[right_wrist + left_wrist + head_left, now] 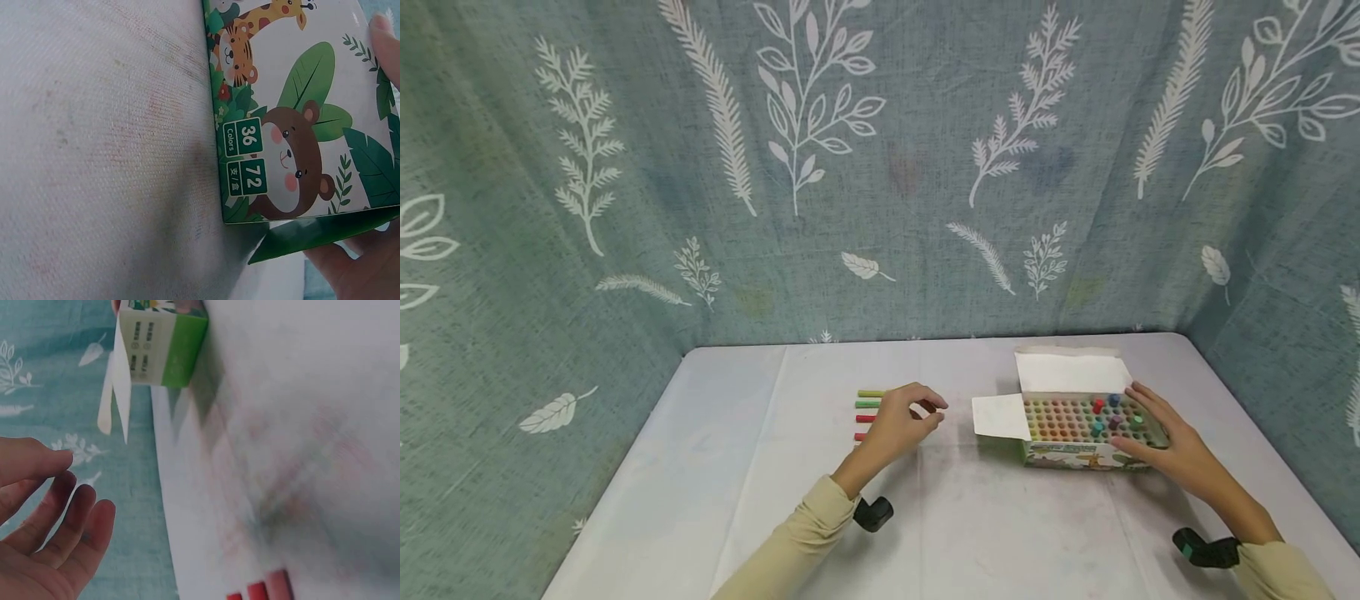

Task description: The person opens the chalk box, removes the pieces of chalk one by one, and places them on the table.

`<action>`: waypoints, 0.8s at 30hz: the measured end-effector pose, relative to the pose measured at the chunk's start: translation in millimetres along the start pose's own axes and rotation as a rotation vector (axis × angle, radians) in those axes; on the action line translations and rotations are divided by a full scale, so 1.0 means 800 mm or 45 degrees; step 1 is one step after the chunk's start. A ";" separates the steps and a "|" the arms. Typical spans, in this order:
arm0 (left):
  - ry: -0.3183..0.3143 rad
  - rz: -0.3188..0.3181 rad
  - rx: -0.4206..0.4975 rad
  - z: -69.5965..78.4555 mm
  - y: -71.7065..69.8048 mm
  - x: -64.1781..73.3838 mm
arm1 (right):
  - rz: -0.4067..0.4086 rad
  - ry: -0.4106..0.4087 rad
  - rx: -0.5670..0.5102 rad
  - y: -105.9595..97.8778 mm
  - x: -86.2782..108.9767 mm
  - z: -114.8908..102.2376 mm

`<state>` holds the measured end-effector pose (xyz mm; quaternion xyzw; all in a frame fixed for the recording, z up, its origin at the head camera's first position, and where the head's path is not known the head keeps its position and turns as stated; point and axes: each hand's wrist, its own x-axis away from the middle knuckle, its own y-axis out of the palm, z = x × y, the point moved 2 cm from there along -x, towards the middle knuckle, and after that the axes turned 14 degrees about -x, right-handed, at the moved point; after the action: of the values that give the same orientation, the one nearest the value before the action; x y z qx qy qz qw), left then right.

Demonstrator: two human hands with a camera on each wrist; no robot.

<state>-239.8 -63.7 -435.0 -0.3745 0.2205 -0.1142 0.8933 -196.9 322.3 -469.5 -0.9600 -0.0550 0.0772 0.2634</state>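
Note:
My left hand [898, 423] hovers over the middle of the table. In the left wrist view its fingers are loosely bent, thumb near the index fingertip, with nothing held between them. Beside and partly behind it lie several coloured sticks like chalk, among them a red stick [865, 418] and a green stick [867, 404]. My right hand [1183, 458] grips the right end of a printed cardboard box [1075, 456], thumb at the front side and fingers at the back. The box stands with its flaps up, showing rows of holes; several sticks poke up on its right side.
A white flap [1002, 417] sticks out to the left of the box, and the lid [1073, 372] stands up behind it. The white tablecloth [715, 467] carries faint coloured smudges. A patterned curtain [910, 275] hangs behind the table.

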 end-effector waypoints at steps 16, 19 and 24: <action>0.119 -0.007 0.082 0.049 0.030 -0.035 | -0.010 -0.001 0.016 -0.004 0.002 0.004; 0.138 -0.007 0.090 0.055 0.036 -0.039 | -0.008 0.003 0.022 -0.003 0.001 0.003; 0.165 0.003 0.095 0.065 0.044 -0.046 | -0.011 0.009 0.024 -0.001 -0.001 0.003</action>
<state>-245.7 6.4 -417.2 -0.3325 0.2740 -0.1453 0.8906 -197.8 323.9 -470.8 -0.9575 -0.0575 0.0731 0.2731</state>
